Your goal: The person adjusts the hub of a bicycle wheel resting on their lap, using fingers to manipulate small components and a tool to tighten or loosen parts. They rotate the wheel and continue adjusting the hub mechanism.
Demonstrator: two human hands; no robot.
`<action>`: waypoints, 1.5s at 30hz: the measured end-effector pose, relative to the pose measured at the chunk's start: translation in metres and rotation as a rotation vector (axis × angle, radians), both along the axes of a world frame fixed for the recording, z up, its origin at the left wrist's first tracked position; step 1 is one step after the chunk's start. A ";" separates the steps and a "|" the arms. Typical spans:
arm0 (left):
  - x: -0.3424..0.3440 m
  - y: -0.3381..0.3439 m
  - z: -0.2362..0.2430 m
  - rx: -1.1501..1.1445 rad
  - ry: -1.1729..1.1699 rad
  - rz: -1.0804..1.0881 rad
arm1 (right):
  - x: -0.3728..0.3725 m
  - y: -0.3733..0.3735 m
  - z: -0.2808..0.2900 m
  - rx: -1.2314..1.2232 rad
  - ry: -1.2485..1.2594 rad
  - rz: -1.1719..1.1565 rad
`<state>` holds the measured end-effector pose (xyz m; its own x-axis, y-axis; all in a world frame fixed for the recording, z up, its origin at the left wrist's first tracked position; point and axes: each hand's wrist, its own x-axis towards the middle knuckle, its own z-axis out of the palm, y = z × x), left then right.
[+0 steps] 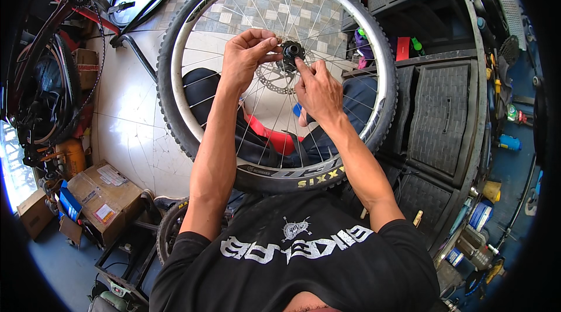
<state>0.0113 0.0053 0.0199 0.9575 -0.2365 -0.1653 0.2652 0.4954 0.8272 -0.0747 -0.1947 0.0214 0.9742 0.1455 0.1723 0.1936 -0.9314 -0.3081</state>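
A mountain bike wheel with a black knobbly tyre (166,72) and a silver rim (179,78) lies across my lap. At its centre is the black hub (292,50), with the perforated disc rotor (273,83) showing below and behind it. Close to the hub's left side, my left hand (248,57) is closed in a pinch. Anything between its fingertips is too small to make out. My right hand (320,91) reaches in from the right, its index finger stretched out with the tip touching the hub's lower edge. The other fingers are partly curled, with nothing visible in them.
Dark woven-pattern drawers (442,114) stand close on the right, beside shelves of bottles and tools. A bike frame (64,5) is at the upper left. An opened cardboard box (108,201) sits at the lower left. Something red (272,136) shows beneath the spokes.
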 end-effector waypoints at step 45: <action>0.001 0.001 0.001 -0.021 0.006 -0.004 | -0.001 0.000 -0.005 0.048 0.049 -0.005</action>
<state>0.0119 0.0060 0.0211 0.9556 -0.2437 -0.1658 0.2719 0.5116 0.8151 -0.0761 -0.1947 0.0161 0.9823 0.1332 0.1315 0.1726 -0.9163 -0.3613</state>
